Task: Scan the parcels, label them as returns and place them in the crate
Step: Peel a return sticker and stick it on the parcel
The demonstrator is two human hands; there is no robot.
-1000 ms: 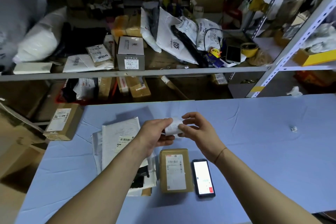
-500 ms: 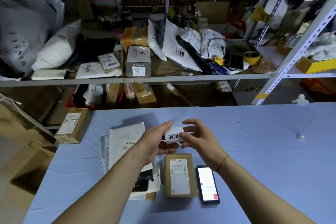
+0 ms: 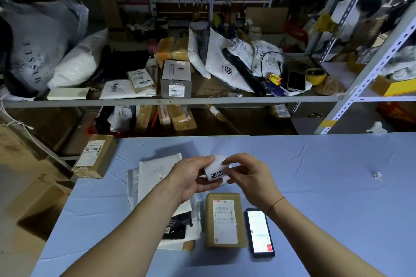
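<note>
Above the blue table (image 3: 315,186) both hands hold a small white roll of return labels (image 3: 216,172) printed with black characters. My left hand (image 3: 191,177) grips the roll from the left. My right hand (image 3: 249,175) pinches its right edge with fingertips. Below the hands lies a brown cardboard parcel (image 3: 225,220) with a white shipping label facing up. A phone (image 3: 259,231) with a lit screen lies right of it. A stack of white mailer bags (image 3: 155,177) lies under my left forearm.
Another brown box (image 3: 94,155) sits on the table's far left corner. A crumpled paper scrap (image 3: 377,175) lies at the right. Behind the table, metal shelves (image 3: 171,101) hold many parcels and bags, with a red crate (image 3: 126,134) of parcels on the lower level.
The camera has tilted up a little, so the hands sit lower in view. The roll has turned and its black printed characters now face me. Both hands keep their hold.
</note>
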